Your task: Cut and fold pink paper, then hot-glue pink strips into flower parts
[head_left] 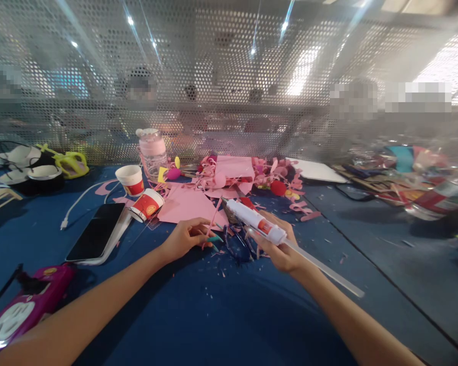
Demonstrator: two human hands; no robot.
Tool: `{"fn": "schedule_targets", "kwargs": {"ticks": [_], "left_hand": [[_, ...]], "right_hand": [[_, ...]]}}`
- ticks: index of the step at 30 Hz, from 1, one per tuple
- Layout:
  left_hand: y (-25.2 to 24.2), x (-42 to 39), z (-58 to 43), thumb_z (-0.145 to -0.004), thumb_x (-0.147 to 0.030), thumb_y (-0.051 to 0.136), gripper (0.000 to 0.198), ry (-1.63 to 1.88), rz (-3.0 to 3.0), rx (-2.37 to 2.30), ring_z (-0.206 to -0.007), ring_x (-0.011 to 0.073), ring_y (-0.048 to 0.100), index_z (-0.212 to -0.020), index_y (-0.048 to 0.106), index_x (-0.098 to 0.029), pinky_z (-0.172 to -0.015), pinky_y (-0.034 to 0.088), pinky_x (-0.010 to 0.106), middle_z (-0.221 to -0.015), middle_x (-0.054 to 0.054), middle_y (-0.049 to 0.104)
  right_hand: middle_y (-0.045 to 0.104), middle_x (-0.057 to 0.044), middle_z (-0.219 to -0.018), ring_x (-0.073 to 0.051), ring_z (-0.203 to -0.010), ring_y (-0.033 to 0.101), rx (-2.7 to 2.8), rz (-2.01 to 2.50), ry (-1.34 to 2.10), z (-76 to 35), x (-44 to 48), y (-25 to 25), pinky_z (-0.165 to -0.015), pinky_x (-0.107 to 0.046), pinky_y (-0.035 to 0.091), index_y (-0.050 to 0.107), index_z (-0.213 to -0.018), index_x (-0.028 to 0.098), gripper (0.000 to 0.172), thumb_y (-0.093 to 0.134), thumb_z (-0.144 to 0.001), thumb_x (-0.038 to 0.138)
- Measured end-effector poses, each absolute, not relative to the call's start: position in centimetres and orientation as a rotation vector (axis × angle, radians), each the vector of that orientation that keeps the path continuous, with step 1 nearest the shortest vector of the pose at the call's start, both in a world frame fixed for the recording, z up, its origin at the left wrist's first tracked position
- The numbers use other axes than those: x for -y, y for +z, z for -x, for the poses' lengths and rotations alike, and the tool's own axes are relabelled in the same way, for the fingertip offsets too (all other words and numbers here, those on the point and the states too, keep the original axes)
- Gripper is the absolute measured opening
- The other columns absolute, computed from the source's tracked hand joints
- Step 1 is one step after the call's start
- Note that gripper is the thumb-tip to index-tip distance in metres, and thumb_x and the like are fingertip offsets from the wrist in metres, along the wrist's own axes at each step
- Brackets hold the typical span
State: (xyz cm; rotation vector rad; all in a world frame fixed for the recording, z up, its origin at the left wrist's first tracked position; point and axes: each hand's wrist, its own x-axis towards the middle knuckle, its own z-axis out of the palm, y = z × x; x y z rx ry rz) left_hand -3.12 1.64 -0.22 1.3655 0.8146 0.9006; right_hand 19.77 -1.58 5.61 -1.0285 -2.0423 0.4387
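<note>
In my right hand (278,246) is a white hot glue gun (254,216), tilted, with a long clear glue stick (328,269) sticking out of its back. The nozzle points up and left, above scattered paper. My left hand (185,239) pinches a thin pink paper strip (214,218), with small green pieces (215,238) at its fingertips. Between my hands lie dark blue handles (236,246), perhaps of scissors, partly hidden by the glue gun. Just beyond my left hand is a sheet of pink paper (183,203).
Pink paper cutouts (229,170) are heaped at the back, before a perforated metal screen (221,61). Two paper cups (130,180), a pink-lidded bottle (152,150), a phone (97,231) and a purple device (30,300) stand or lie leftward. A clear container (442,195) is at right.
</note>
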Motion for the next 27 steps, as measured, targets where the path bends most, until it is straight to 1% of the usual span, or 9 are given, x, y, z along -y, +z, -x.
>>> {"fn": "schedule_targets", "kwargs": {"ticks": [6,12,17,21,27], "left_hand": [[-0.3,-1.7,3.1,-0.063,-0.033,0.071,0.043,0.907,-1.355,-0.799,-0.064,0.0166,0.065,-0.097,0.054,-0.014,-0.058,0.051,0.027,-0.08,0.006,0.067],[-0.6,-1.7,3.2,-0.065,-0.03,0.07,0.04,0.914,-1.355,-0.773,-0.064,0.0163,0.066,-0.098,0.054,-0.014,-0.057,0.05,0.025,-0.08,0.006,0.066],[-0.7,-1.8,3.2,-0.065,-0.031,0.07,0.04,0.917,-1.352,-0.762,-0.065,0.0165,0.065,-0.098,0.054,-0.014,-0.059,0.05,0.027,-0.081,0.006,0.066],[-0.7,-1.8,3.1,-0.064,-0.033,0.07,0.043,0.92,-1.333,-0.764,-0.063,0.016,0.065,-0.098,0.054,-0.013,-0.059,0.05,0.027,-0.08,0.006,0.066],[-0.9,-1.8,3.1,-0.063,-0.031,0.071,0.044,0.919,-1.324,-0.756,-0.063,0.0161,0.065,-0.099,0.054,-0.013,-0.058,0.05,0.026,-0.08,0.005,0.066]], "right_hand": [[0.049,-0.002,-0.067,-0.011,-0.056,0.043,1.999,1.063,0.494,-19.7,1.7,5.8,-0.048,-0.024,0.037,0.042,-0.063,0.019,0.021,0.046,-0.079,0.032],[0.051,-0.002,-0.063,-0.01,-0.05,0.045,1.928,1.069,0.579,-19.7,1.7,5.6,-0.043,-0.023,0.037,0.048,-0.067,0.018,0.022,0.048,-0.079,0.037],[0.054,-0.002,-0.062,-0.01,-0.048,0.046,1.841,1.038,0.656,-20.0,1.3,4.7,-0.043,-0.023,0.038,0.054,-0.072,0.017,0.022,0.051,-0.078,0.038],[0.056,-0.002,-0.061,-0.01,-0.047,0.046,1.785,1.055,0.728,-20.2,1.2,4.0,-0.043,-0.023,0.039,0.059,-0.077,0.016,0.025,0.053,-0.078,0.04],[0.055,-0.002,-0.059,-0.011,-0.049,0.048,1.757,1.054,0.772,-20.3,1.2,3.9,-0.044,-0.023,0.04,0.061,-0.075,0.015,0.029,0.053,-0.077,0.044]]}}
